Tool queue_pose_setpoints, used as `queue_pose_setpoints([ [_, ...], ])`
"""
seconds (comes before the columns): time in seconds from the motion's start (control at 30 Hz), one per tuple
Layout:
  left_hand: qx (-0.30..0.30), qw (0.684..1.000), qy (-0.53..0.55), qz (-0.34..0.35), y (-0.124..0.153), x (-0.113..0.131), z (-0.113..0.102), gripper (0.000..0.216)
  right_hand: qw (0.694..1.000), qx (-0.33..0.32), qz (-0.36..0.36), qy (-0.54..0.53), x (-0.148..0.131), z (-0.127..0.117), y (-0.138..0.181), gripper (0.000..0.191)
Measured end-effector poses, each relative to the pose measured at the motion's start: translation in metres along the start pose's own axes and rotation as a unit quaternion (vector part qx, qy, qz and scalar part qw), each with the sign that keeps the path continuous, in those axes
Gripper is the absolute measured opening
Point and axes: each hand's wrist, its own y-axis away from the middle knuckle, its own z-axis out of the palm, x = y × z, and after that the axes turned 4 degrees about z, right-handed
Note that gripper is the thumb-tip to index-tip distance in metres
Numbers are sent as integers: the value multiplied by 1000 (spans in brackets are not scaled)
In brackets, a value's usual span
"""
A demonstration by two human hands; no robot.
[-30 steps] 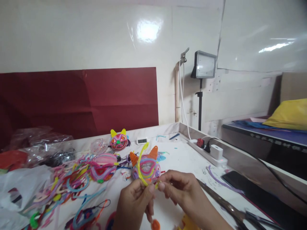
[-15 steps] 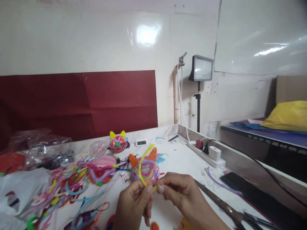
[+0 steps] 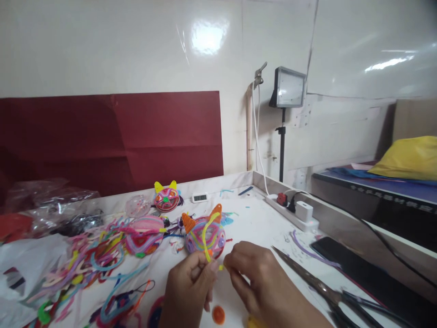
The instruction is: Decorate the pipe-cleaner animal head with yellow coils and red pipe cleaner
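Observation:
A yellow pipe cleaner curves up from the fingertips of my left hand, which is closed on it in a pinch. My right hand is also closed, its thumb and forefinger at the short yellow end just right of the left fingertips. Behind the hands sits a round face ornament with orange ears and pink, purple and yellow stripes; the pipe cleaner crosses in front of it. Below the hands lies a small orange disc. A yellow piece is partly hidden under my right hand.
Scissors and a black phone lie at right, by a power strip. Loose pipe cleaners pile up at left around a striped ornament. A yellow-eared ornament and small clock stand farther back.
The view has tilted slightly down. My right hand has turned a little and drawn slightly away from my left. More of the orange disc and the scissors shows.

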Motion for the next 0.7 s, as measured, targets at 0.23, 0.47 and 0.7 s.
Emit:
queue_pose_setpoints([
  [0.23, 24, 997, -62, 38, -1, 2, -1, 30, 997, 44, -24, 65, 5, 13, 1, 27],
  [0.47, 28, 998, 56, 5, -5, 8, -3, 34, 846, 2, 298, -442, 2, 10, -10, 38],
  [0.7, -4, 998, 68, 0, -3, 3, -3, 37, 822, 18, 315, -475, -3, 12, -13, 44],
])
